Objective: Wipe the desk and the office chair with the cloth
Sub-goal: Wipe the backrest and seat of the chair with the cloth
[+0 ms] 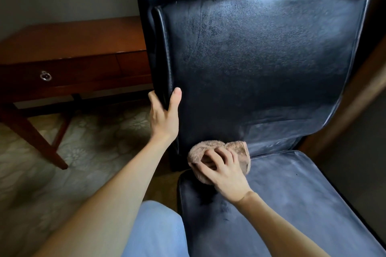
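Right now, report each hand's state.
Left hand: grips the chair backrest edge.
Right hand: holds the cloth at the seat's back.

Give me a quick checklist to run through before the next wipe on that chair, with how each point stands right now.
1. Cloth gripped: the right hand grips the cloth. Ok.
2. Cloth on the surface: it lies on the seat, at the back corner by the backrest. Ok.
3. Chair steadied: the left hand holds the backrest's edge. Ok.
4. Seat finished: most of it looks hazy grey. Not ok.
5. Desk wiped: cannot tell.
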The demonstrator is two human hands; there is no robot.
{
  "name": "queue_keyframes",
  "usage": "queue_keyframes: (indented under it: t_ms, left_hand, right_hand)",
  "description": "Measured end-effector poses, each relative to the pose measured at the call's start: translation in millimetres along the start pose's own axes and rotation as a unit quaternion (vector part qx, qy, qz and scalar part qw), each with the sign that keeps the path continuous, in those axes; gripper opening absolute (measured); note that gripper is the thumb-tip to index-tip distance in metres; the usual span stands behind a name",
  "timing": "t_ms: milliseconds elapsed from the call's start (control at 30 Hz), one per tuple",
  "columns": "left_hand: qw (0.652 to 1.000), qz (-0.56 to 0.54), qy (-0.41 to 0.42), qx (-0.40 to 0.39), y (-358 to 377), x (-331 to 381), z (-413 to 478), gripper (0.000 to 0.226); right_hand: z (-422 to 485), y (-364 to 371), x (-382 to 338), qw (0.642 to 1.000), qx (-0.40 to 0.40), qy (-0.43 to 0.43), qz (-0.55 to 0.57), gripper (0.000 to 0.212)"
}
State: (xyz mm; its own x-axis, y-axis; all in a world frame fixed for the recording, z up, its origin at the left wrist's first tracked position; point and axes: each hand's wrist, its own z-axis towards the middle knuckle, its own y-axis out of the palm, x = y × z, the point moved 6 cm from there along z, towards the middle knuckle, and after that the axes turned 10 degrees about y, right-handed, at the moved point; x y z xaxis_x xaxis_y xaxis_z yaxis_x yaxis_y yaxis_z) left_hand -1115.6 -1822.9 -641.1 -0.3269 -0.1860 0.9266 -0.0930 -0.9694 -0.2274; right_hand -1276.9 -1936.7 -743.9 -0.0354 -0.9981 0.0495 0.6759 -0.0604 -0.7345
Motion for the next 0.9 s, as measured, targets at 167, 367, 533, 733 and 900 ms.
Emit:
queue_keyframes:
  t_ms: [167, 367, 533, 733, 900]
  left_hand:
    - [1.0, 0.008, -0.001, 0.001, 0.0, 0.2, -0.2, 0.123]
    - [0.997, 0.01, -0.006, 0.071, 2.9, 8.7, -21.3, 0.105]
    - [0.982, -0.051, -0.038, 0.178, 17.7, 21.3, -42.4, 0.096]
    - [0.987, -0.048, 0.05, 0.142, 19.7, 15.7, -36.3, 0.114]
    - [0.985, -0.01, 0.068, 0.159, 27.0, 8.4, -22.7, 0.11]
  right_hand:
    - [0.3, -16.4, -2.1, 0.994, -0.1, -0.034, -0.018, 0.046]
    - [14.6, -89.2, 9.3, 0.999, -0.037, -0.026, -0.005, 0.027]
    - [46.9, -154.1, 46.0, 0.995, 0.068, 0.072, -0.017, 0.034]
    - [80.3, -176.5, 85.7, 0.984, 0.101, 0.142, -0.044, 0.072]
    - [97.8, -137.2, 105.1, 0.986, 0.042, 0.146, -0.064, 0.087]
